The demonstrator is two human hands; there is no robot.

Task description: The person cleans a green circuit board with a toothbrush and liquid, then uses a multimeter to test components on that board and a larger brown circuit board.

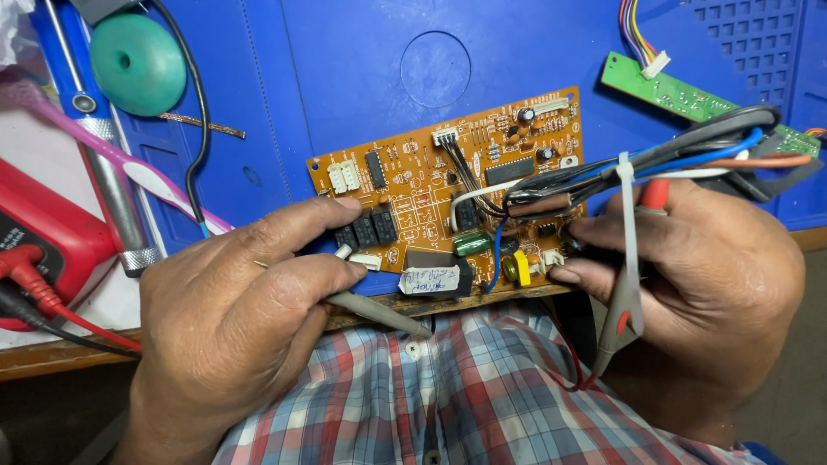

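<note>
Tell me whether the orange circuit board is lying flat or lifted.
Lifted at its near edge: the orange circuit board tilts up, held by the left hand and right hand.

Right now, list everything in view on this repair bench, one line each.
Orange printed circuit board: one, orange, centre, at bench edge.
Bundled wire harness: one, black, blue, white and orange, off the board's right side.
Small green circuit board: one, green, upper right.
Blue plastic work mat: one, blue, under the boards.
Teal round disc: one, teal, upper left.
Red multimeter: one, red, far left.
Pink toothbrush: one, pink and white, left.
Grey test probe: one, grey, in left hand.
Red-tipped grey probe: one, in right hand.
Left hand: touching board.
Right hand: at board's right edge.
</note>
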